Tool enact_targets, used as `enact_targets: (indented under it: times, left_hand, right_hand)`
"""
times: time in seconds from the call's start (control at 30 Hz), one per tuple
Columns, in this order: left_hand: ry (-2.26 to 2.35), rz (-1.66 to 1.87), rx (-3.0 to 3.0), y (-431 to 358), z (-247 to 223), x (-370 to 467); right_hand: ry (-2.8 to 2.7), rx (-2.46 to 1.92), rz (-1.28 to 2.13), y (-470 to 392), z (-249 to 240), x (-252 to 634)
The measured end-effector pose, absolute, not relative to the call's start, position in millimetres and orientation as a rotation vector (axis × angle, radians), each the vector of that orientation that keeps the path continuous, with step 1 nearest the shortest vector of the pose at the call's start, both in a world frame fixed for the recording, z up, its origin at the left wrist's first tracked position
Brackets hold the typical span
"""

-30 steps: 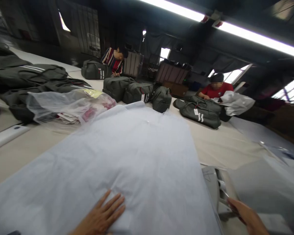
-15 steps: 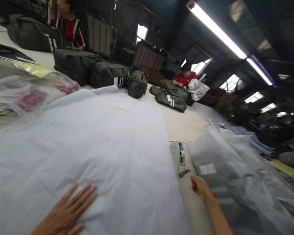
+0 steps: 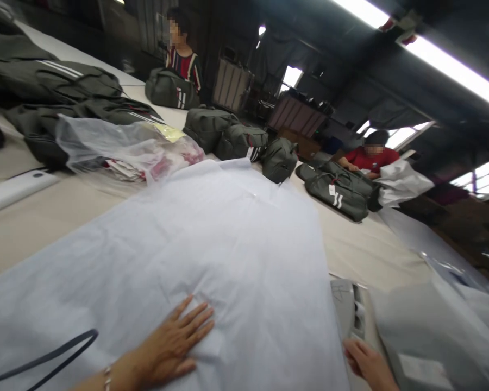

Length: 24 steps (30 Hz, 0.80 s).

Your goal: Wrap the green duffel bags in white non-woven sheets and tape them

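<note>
The left hand presses flat on the white sheet, fingers apart; right of it, the right hand curls, fingers together, beside the tape dispenser

Dim bkgd; glare from overhead tube lights; slight blur

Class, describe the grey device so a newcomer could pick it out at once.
Find the big pale sheet spread over the table. Along its right edge, beyond the right hand, sits the grey device. Dark, pen-like marks distinguish it from the plastic alongside.
</note>
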<state>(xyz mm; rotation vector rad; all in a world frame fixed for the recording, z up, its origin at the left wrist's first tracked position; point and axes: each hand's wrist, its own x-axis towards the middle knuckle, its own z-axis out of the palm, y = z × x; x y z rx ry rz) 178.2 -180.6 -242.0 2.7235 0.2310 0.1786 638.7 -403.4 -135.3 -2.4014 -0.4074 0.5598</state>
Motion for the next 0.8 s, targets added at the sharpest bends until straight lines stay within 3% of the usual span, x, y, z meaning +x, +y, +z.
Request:
enact_targets:
  times: [0.2, 0.33, 0.53, 0.8]
  left_hand:
    - [0.227, 0.266, 2.58, -182, -237, 175]
    - [0.242, 0.183, 2.535, -183, -234, 175]
    - [0.265, 0.242, 2.562, -185, -236, 177]
    - [0.281, 0.361, 2.614, -184, -230, 173]
  right_hand:
    - [-1.132, -1.989, 1.088, -201, -114, 504]
    - [-1.229, -2.07, 1.167, -104, -140, 471]
    - [-1.313, -2.497, 1.152, -64, -194, 481]
    - [-1.522, -2.795, 0.92, -46, -192, 486]
